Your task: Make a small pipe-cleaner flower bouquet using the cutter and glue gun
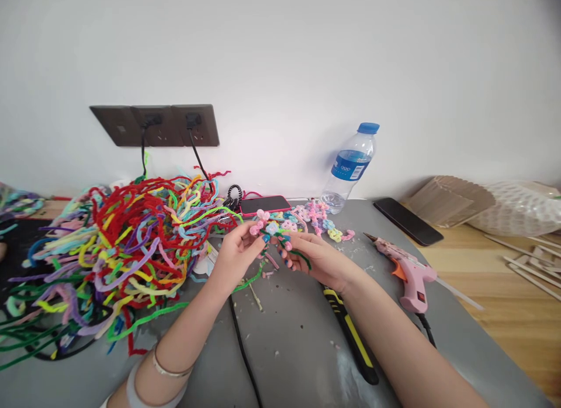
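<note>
Both hands are up over the grey mat (289, 349), mid-scene, fingers closed: the L hand (234, 253) pinches the flower sprig (272, 228) from the left, the R hand (319, 257) grips it from the right, w/ a dk green stem curling under its fingers. Sprig is btwn the two hands, pink & lt blue blooms on top. Far right of it, the bottle (352, 167) leans at the wall, blue cap on, blue label round it; can't tell how much liq is in it. Bubble wrap (519, 209) sits far right, contents unclear, next to corrugated cardboard (451, 200). Left: big heap of fuzzy stems (135, 238), loose, mixed colours. More fuzzy flowers (319, 215) lie just beyond the hands. Right: pink glue gun (412, 273) w/ a glue stick in its back end, near a blk phone (408, 221). Yellow-blk handle (353, 338) lies near, beside the R forearm
</note>
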Available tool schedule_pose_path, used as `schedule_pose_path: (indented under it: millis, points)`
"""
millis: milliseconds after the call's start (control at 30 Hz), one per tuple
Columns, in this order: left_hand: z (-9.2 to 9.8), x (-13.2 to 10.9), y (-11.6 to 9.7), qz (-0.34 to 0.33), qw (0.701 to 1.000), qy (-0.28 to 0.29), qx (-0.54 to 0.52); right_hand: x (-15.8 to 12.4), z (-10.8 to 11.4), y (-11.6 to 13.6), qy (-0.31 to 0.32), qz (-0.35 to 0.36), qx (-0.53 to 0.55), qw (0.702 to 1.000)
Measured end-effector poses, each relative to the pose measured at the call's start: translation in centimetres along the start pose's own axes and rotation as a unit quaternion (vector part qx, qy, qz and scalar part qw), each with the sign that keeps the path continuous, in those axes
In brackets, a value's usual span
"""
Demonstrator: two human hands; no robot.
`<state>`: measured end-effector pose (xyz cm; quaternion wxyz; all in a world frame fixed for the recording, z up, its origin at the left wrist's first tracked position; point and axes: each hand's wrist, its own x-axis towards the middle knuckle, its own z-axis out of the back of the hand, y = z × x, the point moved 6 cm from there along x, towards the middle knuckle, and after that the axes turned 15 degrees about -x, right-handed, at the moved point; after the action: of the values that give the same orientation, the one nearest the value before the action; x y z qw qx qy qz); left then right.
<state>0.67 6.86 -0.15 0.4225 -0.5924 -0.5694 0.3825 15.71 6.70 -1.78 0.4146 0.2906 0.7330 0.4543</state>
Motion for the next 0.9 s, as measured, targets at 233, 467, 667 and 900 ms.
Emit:
schedule_pose_path:
  millis: [233, 467, 667, 900]
  points:
    - [-0.8, -0.3, -0.9, 0.010, 0.999, 0.036, 0.027, -0.1, 0.7, 0.1, -0.017, 0.005, -0.018, 1.000]
    - [-0.8, -0.2, -0.9, 0.000, 0.994, 0.060, 0.087, -0.3, 1.4, 1.2, -0.098, 0.085, -0.078, 0.988]
    - [-1.1, -0.2, -0.1, 0.020, 0.990, 0.101, 0.097, -0.6, 1.8, 2.2, -0.157, 0.161, -0.120, 0.967]
    - [-0.9, -0.2, 0.2, 0.040, 0.991, 0.092, 0.087, -2.1, 0.5, 4.0, -0.215, 0.289, -0.290, 0.887]
